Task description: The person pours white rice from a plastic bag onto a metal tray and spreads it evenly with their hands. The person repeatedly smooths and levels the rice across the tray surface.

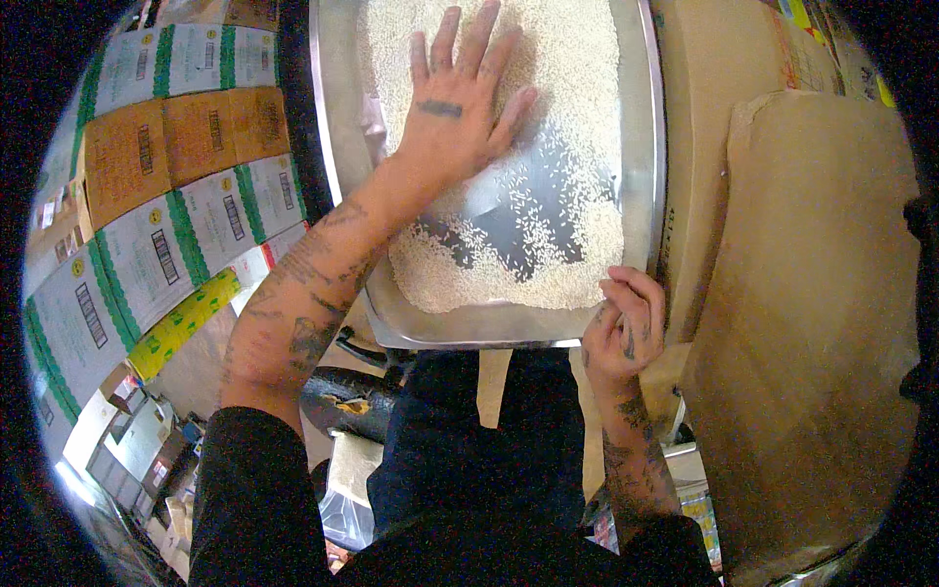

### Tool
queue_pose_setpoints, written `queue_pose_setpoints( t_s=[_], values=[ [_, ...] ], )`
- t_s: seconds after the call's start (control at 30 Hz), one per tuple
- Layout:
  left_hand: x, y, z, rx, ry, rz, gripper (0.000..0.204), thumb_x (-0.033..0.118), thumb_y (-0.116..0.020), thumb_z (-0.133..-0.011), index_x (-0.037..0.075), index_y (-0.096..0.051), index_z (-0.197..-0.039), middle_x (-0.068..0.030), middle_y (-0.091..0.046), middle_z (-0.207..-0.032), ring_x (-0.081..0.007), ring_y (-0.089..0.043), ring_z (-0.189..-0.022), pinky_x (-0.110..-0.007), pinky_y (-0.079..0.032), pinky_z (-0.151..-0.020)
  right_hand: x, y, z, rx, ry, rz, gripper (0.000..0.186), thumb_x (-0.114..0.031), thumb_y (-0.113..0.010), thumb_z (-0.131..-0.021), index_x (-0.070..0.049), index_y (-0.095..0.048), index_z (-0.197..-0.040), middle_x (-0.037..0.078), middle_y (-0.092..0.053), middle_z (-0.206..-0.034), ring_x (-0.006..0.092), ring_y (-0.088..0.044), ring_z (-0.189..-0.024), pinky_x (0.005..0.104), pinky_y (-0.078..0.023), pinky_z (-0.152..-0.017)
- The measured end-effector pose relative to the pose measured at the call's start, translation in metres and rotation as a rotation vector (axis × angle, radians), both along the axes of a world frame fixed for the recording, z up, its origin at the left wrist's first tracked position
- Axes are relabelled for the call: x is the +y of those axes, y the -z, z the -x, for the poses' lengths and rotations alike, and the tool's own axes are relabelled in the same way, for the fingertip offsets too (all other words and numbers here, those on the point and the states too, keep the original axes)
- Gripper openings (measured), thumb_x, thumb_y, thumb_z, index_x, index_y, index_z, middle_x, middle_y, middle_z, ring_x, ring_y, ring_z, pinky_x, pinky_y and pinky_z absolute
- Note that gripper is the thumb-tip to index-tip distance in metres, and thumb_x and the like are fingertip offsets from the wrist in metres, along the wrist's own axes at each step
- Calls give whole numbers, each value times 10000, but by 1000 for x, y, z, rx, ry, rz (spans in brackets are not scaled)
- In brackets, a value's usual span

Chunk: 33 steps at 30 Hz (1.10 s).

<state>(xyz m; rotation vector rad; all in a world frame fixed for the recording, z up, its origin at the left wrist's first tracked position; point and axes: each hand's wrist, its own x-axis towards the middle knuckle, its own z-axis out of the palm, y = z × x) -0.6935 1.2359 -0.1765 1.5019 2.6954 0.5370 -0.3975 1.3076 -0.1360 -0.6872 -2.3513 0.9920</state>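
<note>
My left hand point(455, 103) lies with its fingers spread on a layer of small pale grains, like rice point(577, 245), inside a rectangular steel tray point(646, 147). Dark metal shows through the thinner patches around the middle and lower part of the grains. At the tray's near right corner, my right hand point(624, 323) has its fingers curled over the rim, close to the grains; what it holds, if anything, is hidden.
Stacked cardboard boxes point(161, 166), white-green and brown, stand left. A tall brown cardboard surface point(802, 323) is at the right. Below the tray are my dark-clothed legs point(430, 440), a black padded part point(347, 396) with torn covering and a plastic-wrapped bundle point(352, 470).
</note>
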Motion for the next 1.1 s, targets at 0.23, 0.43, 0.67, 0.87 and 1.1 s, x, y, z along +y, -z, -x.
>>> queue_pose_setpoints(
  t_s=[0.23, 0.43, 0.67, 0.87, 1.1],
  values=[
    [8, -3, -117, -381, 304, 18, 950, 552, -620, -965, 7, -259, -1654, -311, -100, -1738, -559, -73, -1591, -717, -62, -1247, -1, 4, -2, 55, 40, -34, 229, 119, -596, -857, -41, -641, -1014, 167, -662, -1064, 328, -669, -938, 431, -584, -851],
    [-4, 21, -132, -250, 212, 20, 925, 465, -625, -958, 1, -241, -1660, -255, -116, -1755, -517, -79, -1607, -700, -76, -1259, -3, 9, -4, 66, 57, -23, 217, 98, -599, -827, -76, -585, -956, 148, -612, -1027, 326, -641, -901, 444, -571, -783],
    [7, 5, 17, 141, -189, -22, 766, 537, -520, -1032, 123, -352, -1654, -204, -185, -1755, -500, -140, -1599, -730, -69, -1243, -5, 15, 0, 103, 46, 104, 282, 87, -623, -770, -67, -632, -1007, 143, -623, -1031, 348, -659, -896, 438, -572, -751],
    [-8, 31, -11, 18, -182, 60, 888, 612, -486, -1042, 24, -258, -1667, -246, -110, -1758, -483, -72, -1616, -686, -53, -1266, -3, 15, 2, 62, 4, 38, 338, 106, -634, -728, -79, -648, -1011, 134, -634, -1041, 348, -667, -902, 438, -568, -769],
    [-31, 14, -128, -345, 392, -24, 919, 540, -571, -991, 22, -231, -1670, -239, -91, -1765, -468, -38, -1628, -675, -16, -1273, -7, 11, 1, -73, 44, 42, 266, 66, -607, -795, -53, -677, -1022, 145, -647, -1114, 361, -690, -972, 448, -604, -825]
  ],
)
